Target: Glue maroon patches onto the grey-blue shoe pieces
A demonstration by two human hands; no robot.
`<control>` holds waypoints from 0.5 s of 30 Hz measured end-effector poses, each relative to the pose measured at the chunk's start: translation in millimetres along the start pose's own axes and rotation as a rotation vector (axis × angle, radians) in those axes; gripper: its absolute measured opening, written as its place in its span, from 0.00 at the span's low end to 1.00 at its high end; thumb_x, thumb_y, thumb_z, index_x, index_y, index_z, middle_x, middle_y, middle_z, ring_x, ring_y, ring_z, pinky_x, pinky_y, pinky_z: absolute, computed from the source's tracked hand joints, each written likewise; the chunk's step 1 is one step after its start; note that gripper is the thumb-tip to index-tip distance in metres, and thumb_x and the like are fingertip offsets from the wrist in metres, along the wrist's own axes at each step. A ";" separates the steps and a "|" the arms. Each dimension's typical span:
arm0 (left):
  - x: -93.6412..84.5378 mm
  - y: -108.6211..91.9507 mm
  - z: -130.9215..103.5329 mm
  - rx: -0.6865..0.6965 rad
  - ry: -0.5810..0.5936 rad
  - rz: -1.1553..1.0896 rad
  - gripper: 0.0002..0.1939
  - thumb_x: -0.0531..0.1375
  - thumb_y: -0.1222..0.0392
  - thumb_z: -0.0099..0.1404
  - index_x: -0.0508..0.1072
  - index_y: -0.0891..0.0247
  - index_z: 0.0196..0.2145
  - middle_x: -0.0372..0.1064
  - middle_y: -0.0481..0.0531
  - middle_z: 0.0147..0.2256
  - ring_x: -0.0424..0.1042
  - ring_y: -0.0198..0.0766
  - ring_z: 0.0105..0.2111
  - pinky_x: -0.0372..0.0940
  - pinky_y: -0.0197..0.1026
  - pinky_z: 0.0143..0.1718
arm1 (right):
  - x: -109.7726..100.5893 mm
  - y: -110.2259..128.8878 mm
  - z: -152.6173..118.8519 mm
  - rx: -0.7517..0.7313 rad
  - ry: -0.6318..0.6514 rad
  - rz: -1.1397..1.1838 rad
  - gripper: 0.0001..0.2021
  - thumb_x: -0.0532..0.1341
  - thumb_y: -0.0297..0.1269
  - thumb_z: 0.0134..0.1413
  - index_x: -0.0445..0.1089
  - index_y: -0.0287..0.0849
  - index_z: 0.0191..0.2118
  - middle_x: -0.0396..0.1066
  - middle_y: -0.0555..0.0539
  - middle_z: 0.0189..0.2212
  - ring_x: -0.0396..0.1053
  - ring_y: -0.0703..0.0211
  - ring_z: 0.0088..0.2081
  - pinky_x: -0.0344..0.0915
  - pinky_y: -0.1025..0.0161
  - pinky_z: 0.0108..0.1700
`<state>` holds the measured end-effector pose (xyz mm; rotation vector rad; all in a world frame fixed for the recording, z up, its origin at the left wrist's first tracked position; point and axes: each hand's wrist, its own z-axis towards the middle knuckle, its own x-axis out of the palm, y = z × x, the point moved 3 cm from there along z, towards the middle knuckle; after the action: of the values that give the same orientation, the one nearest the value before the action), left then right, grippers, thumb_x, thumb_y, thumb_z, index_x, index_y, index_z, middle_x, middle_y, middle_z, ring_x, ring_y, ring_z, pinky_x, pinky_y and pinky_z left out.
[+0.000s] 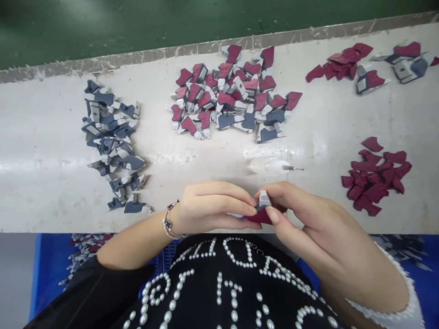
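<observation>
Both hands meet at the table's near edge around a small maroon-and-grey plastic part [259,216] with a pale block on top. My left hand [214,204], a bracelet at its wrist, closes on its left side. My right hand [302,219] pinches its right end between thumb and fingers. The fingers cover much of the part. Just beyond them a whitish bottle [269,165] with a thin metal needle tip lies on its side. Loose maroon pieces [377,176] are heaped right of my right hand.
Grey-blue and white parts [115,146] form a long heap at left. Similar parts, mostly maroon-faced [226,91], cover the back middle. More maroon pieces [343,61] and a few grey parts [411,66] lie back right. Below the table edge, a blue bin [51,269] holds parts.
</observation>
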<state>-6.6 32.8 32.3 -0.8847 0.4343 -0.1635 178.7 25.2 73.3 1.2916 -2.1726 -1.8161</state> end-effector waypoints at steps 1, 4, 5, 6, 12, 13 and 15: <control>-0.1 -0.2 -0.2 0.006 -0.002 0.012 0.13 0.72 0.60 0.61 0.75 0.62 0.41 0.81 0.50 0.37 0.83 0.34 0.34 0.82 0.31 0.41 | 0.6 0.5 0.1 0.010 -0.008 0.002 0.09 0.51 0.35 0.70 0.62 0.47 0.35 0.68 0.54 0.25 0.65 0.62 0.23 0.61 0.63 0.24; -0.4 -0.2 0.3 0.016 -0.017 0.030 0.13 0.72 0.60 0.61 0.75 0.63 0.40 0.80 0.51 0.36 0.83 0.33 0.34 0.81 0.31 0.41 | 1.2 1.4 -0.2 0.003 -0.005 0.020 0.10 0.50 0.36 0.72 0.60 0.47 0.35 0.68 0.54 0.26 0.65 0.63 0.24 0.61 0.63 0.25; -0.3 0.4 0.7 0.004 -0.018 0.022 0.13 0.72 0.60 0.61 0.75 0.63 0.40 0.80 0.52 0.36 0.83 0.33 0.35 0.81 0.31 0.41 | 1.3 1.2 -0.3 -0.006 0.009 0.030 0.10 0.50 0.36 0.73 0.60 0.47 0.36 0.68 0.54 0.28 0.67 0.63 0.26 0.62 0.63 0.27; 0.0 1.2 1.2 -0.011 -0.017 0.008 0.13 0.72 0.61 0.61 0.75 0.64 0.40 0.80 0.52 0.36 0.83 0.33 0.35 0.81 0.31 0.41 | 1.3 0.7 -0.5 -0.014 0.020 0.038 0.09 0.50 0.36 0.73 0.60 0.48 0.37 0.69 0.54 0.29 0.69 0.62 0.28 0.64 0.63 0.28; 1.5 10.0 -0.5 -0.174 -0.067 -0.017 0.16 0.72 0.58 0.61 0.75 0.65 0.43 0.81 0.55 0.37 0.82 0.36 0.36 0.80 0.35 0.41 | 2.8 -5.4 -0.3 -0.080 -0.019 -0.024 0.05 0.51 0.35 0.74 0.62 0.50 0.49 0.71 0.51 0.38 0.73 0.59 0.38 0.68 0.63 0.36; 2.2 11.4 -1.7 -0.209 -0.059 -0.005 0.17 0.72 0.58 0.61 0.75 0.65 0.44 0.81 0.56 0.38 0.82 0.37 0.37 0.80 0.35 0.41 | 3.2 -5.8 -0.4 -0.101 -0.038 -0.066 0.06 0.51 0.34 0.74 0.62 0.50 0.51 0.72 0.50 0.40 0.74 0.59 0.39 0.69 0.62 0.38; 3.5 13.0 -3.7 -0.262 -0.023 0.009 0.16 0.72 0.59 0.62 0.75 0.65 0.45 0.82 0.56 0.38 0.82 0.37 0.36 0.80 0.35 0.40 | 4.2 -5.6 -1.1 -0.145 -0.066 -0.159 0.10 0.53 0.32 0.73 0.61 0.49 0.56 0.74 0.48 0.44 0.74 0.57 0.43 0.69 0.60 0.43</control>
<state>-5.6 37.2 19.1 -1.1403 0.4442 -0.0885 179.7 21.9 67.0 1.4285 -1.9762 -2.0594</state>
